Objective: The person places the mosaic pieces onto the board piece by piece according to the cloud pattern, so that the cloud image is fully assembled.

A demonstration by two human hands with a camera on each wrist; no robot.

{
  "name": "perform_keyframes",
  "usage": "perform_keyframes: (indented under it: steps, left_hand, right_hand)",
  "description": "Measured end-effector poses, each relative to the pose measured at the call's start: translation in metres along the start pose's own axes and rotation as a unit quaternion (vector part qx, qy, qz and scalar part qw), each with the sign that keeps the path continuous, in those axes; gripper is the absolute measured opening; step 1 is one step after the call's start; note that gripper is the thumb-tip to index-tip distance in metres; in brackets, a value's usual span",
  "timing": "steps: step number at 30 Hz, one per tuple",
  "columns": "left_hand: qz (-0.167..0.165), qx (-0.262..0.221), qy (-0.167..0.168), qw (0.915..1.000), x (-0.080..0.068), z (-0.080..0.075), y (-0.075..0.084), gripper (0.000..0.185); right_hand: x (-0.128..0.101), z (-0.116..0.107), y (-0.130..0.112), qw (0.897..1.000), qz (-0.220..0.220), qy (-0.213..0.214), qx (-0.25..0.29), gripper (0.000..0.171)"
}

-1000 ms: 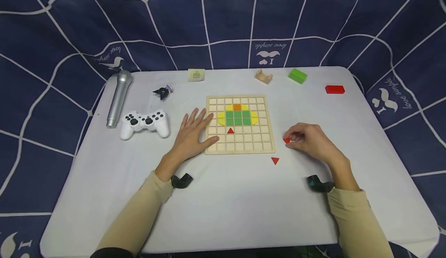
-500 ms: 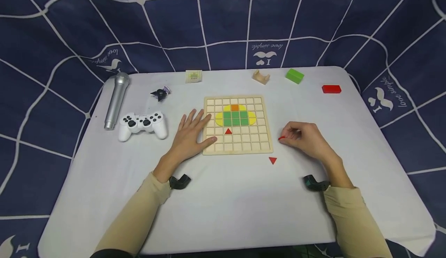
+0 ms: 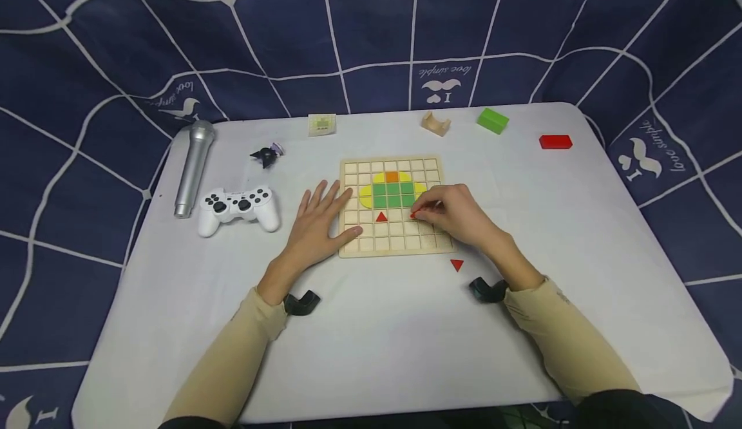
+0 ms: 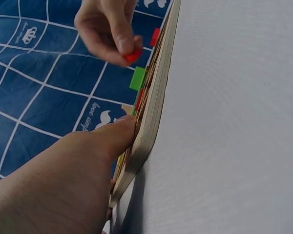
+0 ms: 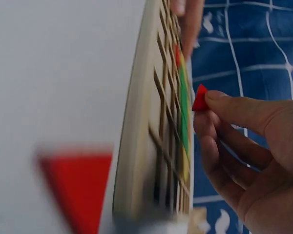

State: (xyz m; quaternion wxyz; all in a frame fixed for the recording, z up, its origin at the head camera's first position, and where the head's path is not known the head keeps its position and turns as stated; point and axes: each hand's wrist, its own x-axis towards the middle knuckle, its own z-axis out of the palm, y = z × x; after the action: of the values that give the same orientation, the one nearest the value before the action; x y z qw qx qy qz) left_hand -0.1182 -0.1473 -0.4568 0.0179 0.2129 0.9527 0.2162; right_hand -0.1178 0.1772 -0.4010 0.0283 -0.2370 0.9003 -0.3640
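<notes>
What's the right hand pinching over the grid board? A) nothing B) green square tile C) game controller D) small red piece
D: the right hand pinches a small red piece in its fingertips just above the wooden grid board, while the left hand lies flat on the board's left edge.

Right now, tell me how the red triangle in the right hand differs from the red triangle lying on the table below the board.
The red triangle in the right hand is pinched at the fingertips over the wooden grid board; the red triangle on the table lies flat, untouched, off the board. The held one is mostly hidden by fingers; the other shows fully, pointing toward the person. Both are small red pieces.
</notes>
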Motion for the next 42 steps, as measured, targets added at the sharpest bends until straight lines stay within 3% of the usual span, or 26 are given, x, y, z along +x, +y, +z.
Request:
perform_keyframes:
  steps: [7, 17, 26, 32, 42]
  left_hand:
    - [0.0, 0.003, 0.003, 1.0, -0.001, -0.002, 0.0, 0.088]
    - [0.007, 0.013, 0.0, 0.9999, -0.001, -0.002, 0.0, 0.087]
    - [0.004, 0.016, -0.003, 0.9999, -0.001, -0.001, -0.001, 0.089]
    - [0.006, 0.017, 0.002, 0.9998, -0.002, -0.002, -0.001, 0.088]
    - [0.009, 0.017, -0.001, 0.9998, -0.003, -0.003, -0.002, 0.088]
  right_hand:
    - [0.026, 0.025, -0.012, 0.999, -0.034, -0.021, -0.009, 0.007]
    - [0.024, 0.04, -0.013, 1.0, -0.017, -0.003, -0.02, 0.01]
    - [0.022, 0.041, -0.012, 0.999, -0.039, 0.017, -0.01, 0.007]
    - [0.02, 0.044, -0.015, 0.996, -0.057, 0.012, -0.07, 0.012]
    - [0.007, 0.044, -0.022, 0.981, -0.114, 0.008, -0.158, 0.016]
